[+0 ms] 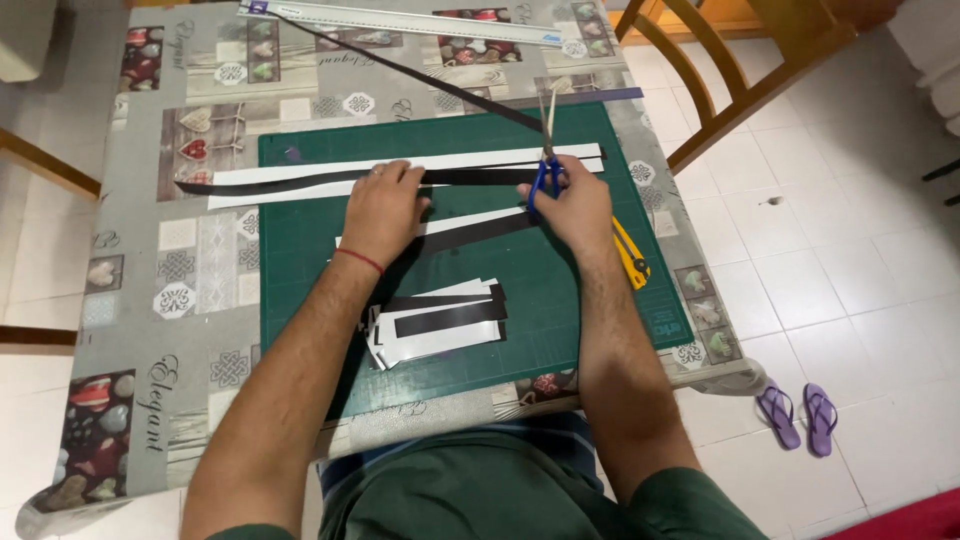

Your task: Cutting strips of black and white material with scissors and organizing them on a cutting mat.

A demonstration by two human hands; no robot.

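Judging by the pile of short black-and-white strips (440,322) stacked on the near part of the green cutting mat (300,300), a fair chunk of the cutting looks done already. What's left, as far as I can tell: a long black strip (400,80) that runs from the scissors off toward the far left corner of the table, plus a couple of long white and black strips (300,180) lying across the far part of the mat, and another black-and-white piece (480,228) between the hands. So I'd call it somewhere in the middle, not near finished.

Right hand (572,205) is clenched through the blue handles of the scissors (546,150), blades pointing away from the person and just meeting the near end of that long black strip. Whether the blades are parted or closed, I honestly can't tell. That forearm comes in straight from the near edge.

Left hand (383,208) is flat, palm down, fingers spread over the long strips on the mat, pressing them rather than grasping anything. A red thread bracelet (360,260) sits on that wrist.

Other stuff around: a yellow utility knife (630,258) on the mat just right of the right wrist, a long metal ruler (400,18) along the far edge of the patterned tablecloth (120,300), a wooden chair (740,70) at far right, and purple flip-flops (797,415) on the tiled floor to the right.
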